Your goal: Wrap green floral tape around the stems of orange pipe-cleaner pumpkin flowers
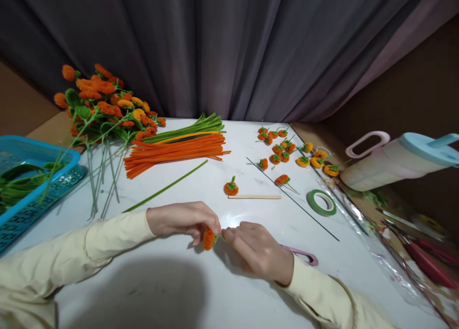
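Observation:
Near the front middle of the white table, my left hand (186, 219) pinches an orange pipe-cleaner flower (208, 239) by its head, turned sideways. A short green pipe-cleaner stem (218, 236) sticks out of its base toward the right. My right hand (256, 248) is closed, its thumb and forefinger on the end of that stem; the other fingers curl under. Just beyond the hands stands another orange flower (231, 189), green stem up, with a thin wooden stick (254, 197) beside it. Under my right wrist lies a pair of purple-handled scissors (304, 255), partly hidden.
Orange (175, 149) and green pipe cleaners (197, 126) lie behind, with one loose green pipe cleaner (165, 186). Finished flowers (103, 87) and a blue basket (73, 169) occupy the left. Small flower heads (283, 147), green tape (312, 202), a thin wire (297, 201) and a tumbler (387, 164) are rightward.

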`<state>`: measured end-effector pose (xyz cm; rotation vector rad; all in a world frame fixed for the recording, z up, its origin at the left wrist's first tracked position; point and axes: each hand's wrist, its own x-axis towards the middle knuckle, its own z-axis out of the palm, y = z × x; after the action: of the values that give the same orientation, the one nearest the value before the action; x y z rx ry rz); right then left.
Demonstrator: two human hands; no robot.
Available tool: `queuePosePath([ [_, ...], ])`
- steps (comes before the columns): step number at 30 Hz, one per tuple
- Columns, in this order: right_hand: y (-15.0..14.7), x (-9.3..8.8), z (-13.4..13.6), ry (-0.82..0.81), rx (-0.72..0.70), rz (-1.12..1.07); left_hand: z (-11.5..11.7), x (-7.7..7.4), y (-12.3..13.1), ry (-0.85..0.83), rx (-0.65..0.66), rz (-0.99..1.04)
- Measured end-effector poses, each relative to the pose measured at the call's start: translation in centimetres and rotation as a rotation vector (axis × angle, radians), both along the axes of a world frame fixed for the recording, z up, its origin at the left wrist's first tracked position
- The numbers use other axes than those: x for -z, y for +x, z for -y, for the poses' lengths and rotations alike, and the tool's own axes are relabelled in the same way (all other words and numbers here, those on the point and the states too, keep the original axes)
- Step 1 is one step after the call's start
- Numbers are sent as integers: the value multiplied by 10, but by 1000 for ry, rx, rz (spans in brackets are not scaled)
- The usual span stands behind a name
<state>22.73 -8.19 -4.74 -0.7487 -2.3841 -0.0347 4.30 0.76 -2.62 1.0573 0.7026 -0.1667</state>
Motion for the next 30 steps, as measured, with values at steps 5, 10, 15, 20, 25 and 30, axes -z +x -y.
queuePosePath([
  [5,2,2,-1,32,-5,40,0,5,2,-84,-32,-20],
  [10,3,-3,2,-378,130,-242,-4,-12,-1,135,-72,117],
  [15,4,-11,-1,-857,216,-524,-11,-17,-6,200,67,193],
  [20,3,-12,-2,-890,188,-546,-11,-12,-5,20,101,236],
  [25,2,-12,-1,-902,159,-560,-9,-7,-3,-120,30,179],
  [30,3,-13,-1,-916,162,-575,-7,-2,-2,-238,4,131],
])
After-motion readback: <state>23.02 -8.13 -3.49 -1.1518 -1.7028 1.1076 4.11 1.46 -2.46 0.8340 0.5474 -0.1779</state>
